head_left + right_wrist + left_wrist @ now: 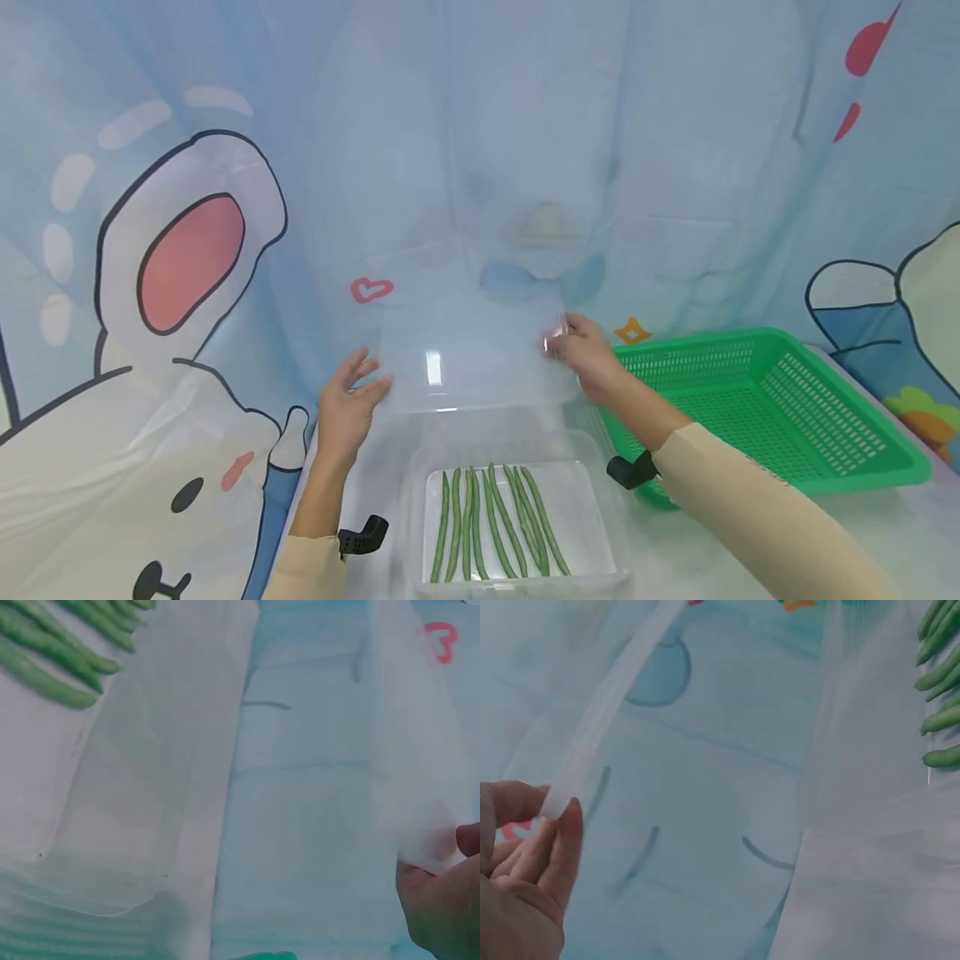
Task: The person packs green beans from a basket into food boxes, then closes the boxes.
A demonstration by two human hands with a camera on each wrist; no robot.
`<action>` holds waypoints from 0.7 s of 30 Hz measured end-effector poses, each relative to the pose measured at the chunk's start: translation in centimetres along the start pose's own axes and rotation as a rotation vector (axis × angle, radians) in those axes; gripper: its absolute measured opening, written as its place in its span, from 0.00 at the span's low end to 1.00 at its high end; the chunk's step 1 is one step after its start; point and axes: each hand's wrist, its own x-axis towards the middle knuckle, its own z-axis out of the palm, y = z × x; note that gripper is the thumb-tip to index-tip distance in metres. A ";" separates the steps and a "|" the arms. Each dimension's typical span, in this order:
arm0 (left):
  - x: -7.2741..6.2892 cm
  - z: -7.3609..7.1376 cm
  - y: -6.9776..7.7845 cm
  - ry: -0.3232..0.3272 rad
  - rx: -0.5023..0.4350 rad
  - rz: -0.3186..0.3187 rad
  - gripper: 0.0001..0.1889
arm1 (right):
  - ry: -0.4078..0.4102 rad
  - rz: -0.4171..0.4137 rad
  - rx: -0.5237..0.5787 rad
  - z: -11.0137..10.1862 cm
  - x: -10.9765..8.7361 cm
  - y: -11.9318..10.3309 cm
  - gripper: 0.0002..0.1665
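My left hand and right hand hold a clear plastic lid up by its opposite short sides, tilted, beyond a clear rectangular container. Inside that container, several long green beans lie side by side, mostly toward its left and middle. In the left wrist view, the thumb and fingers pinch a corner of the lid. The right wrist view has the thumb above and the fingers below the other end of the lid.
A green plastic basket with slotted walls stands to the right, close beside the container. Behind hangs a light blue cloth printed with cartoon animals. The white table surface shows left of the container.
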 end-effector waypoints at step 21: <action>-0.7 -0.7 -1.0 -0.437 -0.137 -0.283 0.18 | -0.038 -0.853 0.039 0.0 -5.1 -0.1 0.07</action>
